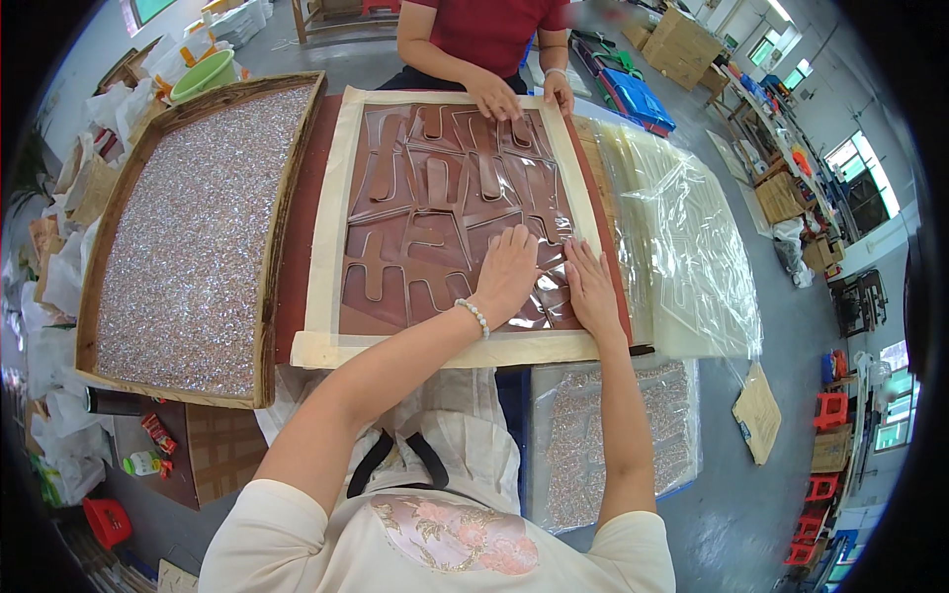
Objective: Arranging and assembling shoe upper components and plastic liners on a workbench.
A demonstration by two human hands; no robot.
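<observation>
A stencil-like panel (436, 185) with cut-out shapes lies flat in front of me, brownish red beneath shiny clear film. A wide cream border (328, 252) frames it. My left hand (508, 275), with a beaded bracelet at the wrist, rests palm down on the panel's lower right part. Beside it, my right hand (591, 289) lies flat along the panel's right edge, fingers pointing away from me. Neither hand holds anything visible. Across the panel, a co-worker's hand (497, 96) touches its far edge, and the other hand (559, 92) is at the far right corner.
To the left stands a wooden tray (265, 296) filled with sparkling pinkish bits. Clear plastic sheets (682, 237) are stacked on the right. Below the table edge lies a film-covered sheet (613, 445) with glittery patches. A green basin (205, 76) sits behind the tray.
</observation>
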